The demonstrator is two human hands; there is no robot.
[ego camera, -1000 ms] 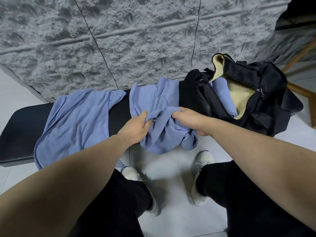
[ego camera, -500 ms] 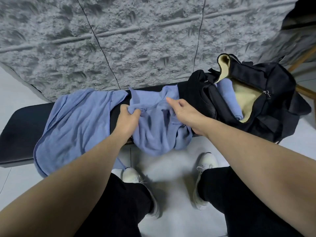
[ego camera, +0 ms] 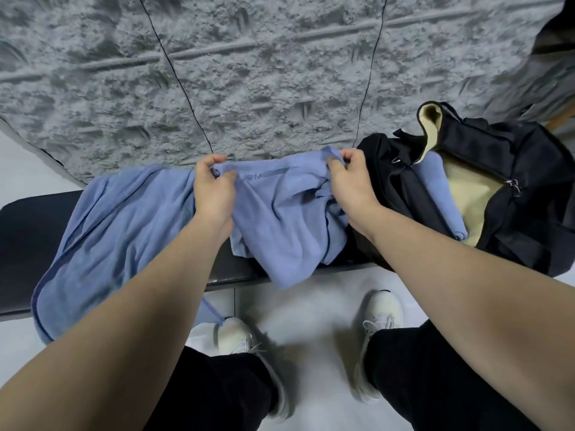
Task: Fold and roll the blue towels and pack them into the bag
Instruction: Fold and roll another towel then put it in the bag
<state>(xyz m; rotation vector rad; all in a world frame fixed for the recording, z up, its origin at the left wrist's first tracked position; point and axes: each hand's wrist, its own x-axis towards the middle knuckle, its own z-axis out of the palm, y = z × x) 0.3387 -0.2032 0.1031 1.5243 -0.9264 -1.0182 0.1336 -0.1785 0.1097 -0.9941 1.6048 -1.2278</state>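
Both hands' grip pinches blue towel [ego camera: 280, 213] edge.

A long black padded bench [ego camera: 28, 225] is standing on a pale tiled floor [ego camera: 314, 309]. A spread blue cloth towel [ego camera: 124, 231] is lying on its left part, a crumpled blue towel [ego camera: 289, 222] on its middle, and an open black fabric bag [ego camera: 513, 181] on its right end.
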